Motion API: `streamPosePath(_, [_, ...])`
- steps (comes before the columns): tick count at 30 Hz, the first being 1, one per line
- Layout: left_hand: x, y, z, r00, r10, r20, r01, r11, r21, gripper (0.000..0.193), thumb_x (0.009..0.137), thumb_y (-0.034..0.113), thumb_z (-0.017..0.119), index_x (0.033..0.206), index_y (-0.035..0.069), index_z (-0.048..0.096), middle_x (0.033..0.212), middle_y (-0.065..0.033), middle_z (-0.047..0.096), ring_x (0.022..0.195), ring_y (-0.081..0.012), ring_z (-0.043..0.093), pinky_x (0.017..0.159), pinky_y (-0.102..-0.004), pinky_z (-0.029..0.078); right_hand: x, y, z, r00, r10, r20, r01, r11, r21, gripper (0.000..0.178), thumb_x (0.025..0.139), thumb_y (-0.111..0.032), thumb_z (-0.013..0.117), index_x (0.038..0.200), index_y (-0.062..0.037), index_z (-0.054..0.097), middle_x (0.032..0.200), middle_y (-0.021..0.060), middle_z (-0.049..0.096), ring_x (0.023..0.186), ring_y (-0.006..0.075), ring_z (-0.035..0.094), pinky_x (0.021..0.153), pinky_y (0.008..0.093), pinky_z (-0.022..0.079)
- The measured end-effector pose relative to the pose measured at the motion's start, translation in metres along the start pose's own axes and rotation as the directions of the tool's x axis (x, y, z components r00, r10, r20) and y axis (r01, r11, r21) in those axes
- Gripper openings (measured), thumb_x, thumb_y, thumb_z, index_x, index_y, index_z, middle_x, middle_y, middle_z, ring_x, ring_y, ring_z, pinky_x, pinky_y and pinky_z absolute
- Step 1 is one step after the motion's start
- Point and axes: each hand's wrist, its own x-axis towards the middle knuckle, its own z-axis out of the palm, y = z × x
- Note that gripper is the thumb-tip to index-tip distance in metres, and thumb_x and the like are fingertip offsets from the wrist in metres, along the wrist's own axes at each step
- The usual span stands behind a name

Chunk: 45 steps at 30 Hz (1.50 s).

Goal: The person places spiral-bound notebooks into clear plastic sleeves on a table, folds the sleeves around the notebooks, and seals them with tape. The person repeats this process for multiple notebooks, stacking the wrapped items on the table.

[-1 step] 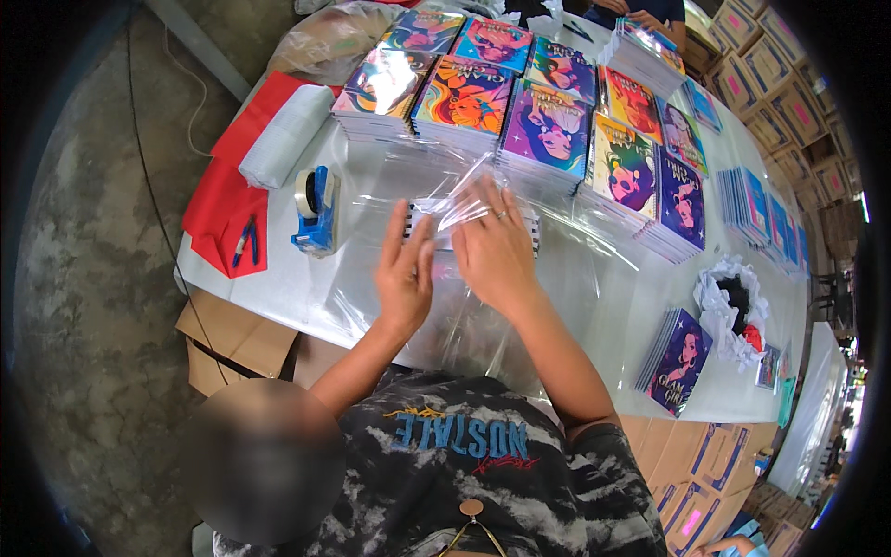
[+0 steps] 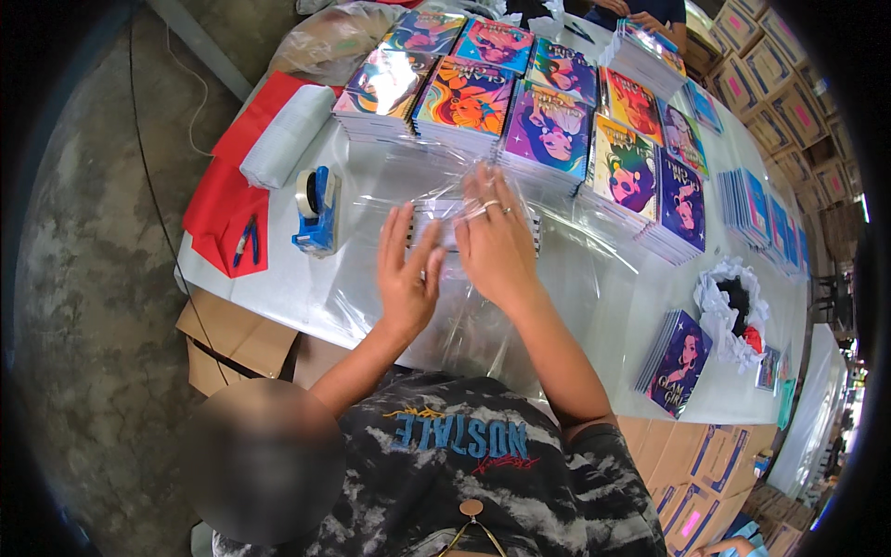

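Note:
In front of me a bundle of spiral-bound notebooks [image 2: 452, 238] lies on the table with a sheet of clear plastic film [image 2: 483, 320] around it. Dark binding coils show at its left and right ends. My left hand [image 2: 406, 271] rests on the bundle's left part, fingers stretched out. Across its right part lies my right hand [image 2: 495, 239], with a ring on one finger and the fingers extended flat over the film. Neither hand grips anything. The film spreads past the bundle toward me and to the right. Most of the bundle's top is hidden by my hands.
Stacks of colourful notebooks [image 2: 546, 130] stand along the far side. To the left are a blue tape dispenser [image 2: 317, 213], a white roll [image 2: 286, 137] and pliers-like blue tool [image 2: 245, 241] on red cloth. A purple notebook stack [image 2: 680, 364] sits right. Another person's hands [image 2: 640, 19] appear far back.
The fingers of my right hand have shifted slightly, and the raised fold of film beneath them now lies lower. My left hand has moved slightly to the right.

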Motion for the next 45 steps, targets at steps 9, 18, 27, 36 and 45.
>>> streamPosePath(9, [0.011, 0.043, -0.006, 0.927, 0.074, 0.367, -0.138, 0.979, 0.151, 0.044, 0.084, 0.022, 0.059, 0.125, 0.007, 0.051, 0.133, -0.0132, 0.046, 0.127, -0.0270, 0.038, 0.107, -0.0475, 0.015, -0.057, 0.013, 0.004, 0.851, 0.302, -0.429, -0.232, 0.950, 0.208, 0.044, 0.081, -0.010, 0.058, 0.123, -0.0015, 0.049, 0.116, 0.0134, 0.054, 0.110, 0.0319, 0.048, 0.101, 0.0441, 0.026])
streamPosePath(18, [0.128, 0.009, -0.008, 0.716, 0.009, 0.698, 0.041, 0.998, -0.056, 0.044, 0.079, 0.014, 0.061, 0.121, 0.003, 0.053, 0.099, -0.0179, 0.065, 0.091, -0.0298, 0.062, 0.081, -0.0375, 0.047, -0.053, 0.000, -0.003, 0.984, -0.027, -0.176, 0.036, 0.998, 0.045, 0.039, 0.079, -0.017, 0.062, 0.117, -0.0114, 0.057, 0.120, 0.0037, 0.055, 0.116, 0.0199, 0.048, 0.101, 0.0385, 0.031])
streamPosePath(27, [0.132, 0.004, 0.013, 0.844, 0.166, 0.510, -0.099, 0.983, -0.156, 0.024, 0.081, 0.013, 0.063, 0.102, 0.001, 0.064, 0.099, -0.0123, 0.067, 0.087, -0.0264, 0.065, 0.080, -0.0356, 0.049, -0.051, 0.019, 0.012, 0.962, -0.071, -0.265, 0.077, 0.997, 0.012, 0.038, 0.076, -0.010, 0.063, 0.113, -0.0124, 0.059, 0.119, 0.0026, 0.054, 0.115, 0.0202, 0.048, 0.098, 0.0368, 0.033])
streamPosePath(36, [0.013, 0.010, 0.009, 0.914, 0.392, 0.100, -0.370, 0.910, -0.189, 0.022, 0.065, -0.009, 0.063, 0.078, 0.009, 0.066, 0.093, -0.0092, 0.068, 0.091, -0.0224, 0.066, 0.076, -0.0333, 0.051, -0.041, 0.015, 0.022, 0.892, 0.127, -0.433, 0.002, 0.958, 0.286, 0.023, 0.068, 0.001, 0.065, 0.084, -0.0152, 0.066, 0.105, -0.0025, 0.064, 0.103, 0.0172, 0.057, 0.086, 0.0314, 0.036])
streamPosePath(45, [0.013, -0.175, -0.087, 0.899, -0.293, -0.327, 0.408, 0.830, 0.380, 0.031, 0.086, 0.023, 0.056, 0.106, -0.001, 0.058, 0.081, -0.0172, 0.058, 0.070, -0.0266, 0.049, 0.074, -0.0335, 0.041, -0.045, 0.021, 0.028, 0.879, -0.034, -0.476, 0.143, 0.970, 0.196, 0.020, 0.063, 0.001, 0.071, 0.071, -0.0167, 0.066, 0.096, -0.0021, 0.068, 0.097, 0.0163, 0.059, 0.085, 0.0285, 0.035])
